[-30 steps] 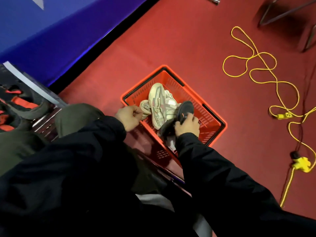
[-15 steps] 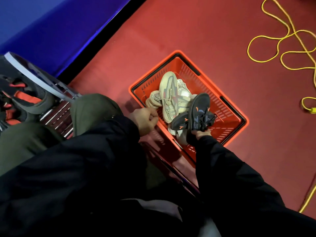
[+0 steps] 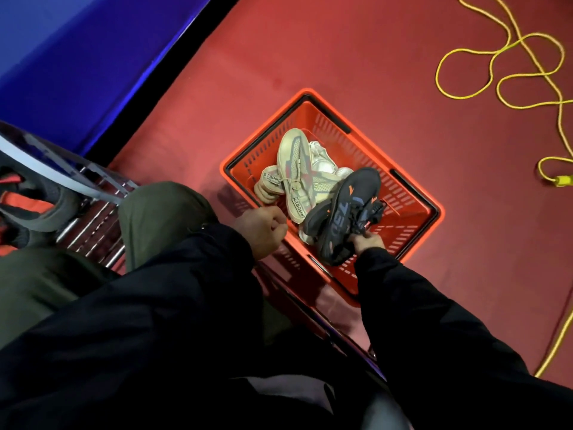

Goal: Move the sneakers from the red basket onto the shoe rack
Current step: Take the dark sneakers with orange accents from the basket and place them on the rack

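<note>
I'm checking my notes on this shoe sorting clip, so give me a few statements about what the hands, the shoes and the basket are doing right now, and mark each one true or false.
1. The right hand grips a dark sneaker over the red basket. True.
2. The left hand holds a beige sneaker. False: its fingers are curled and hold nothing, at the basket's near corner.
3. Beige sneakers lie in the basket. True.
4. The basket stands on a table. False: it stands on the red carpet.
5. A yellow cable lies inside the basket. False: it lies on the carpet, apart from the basket.
</note>
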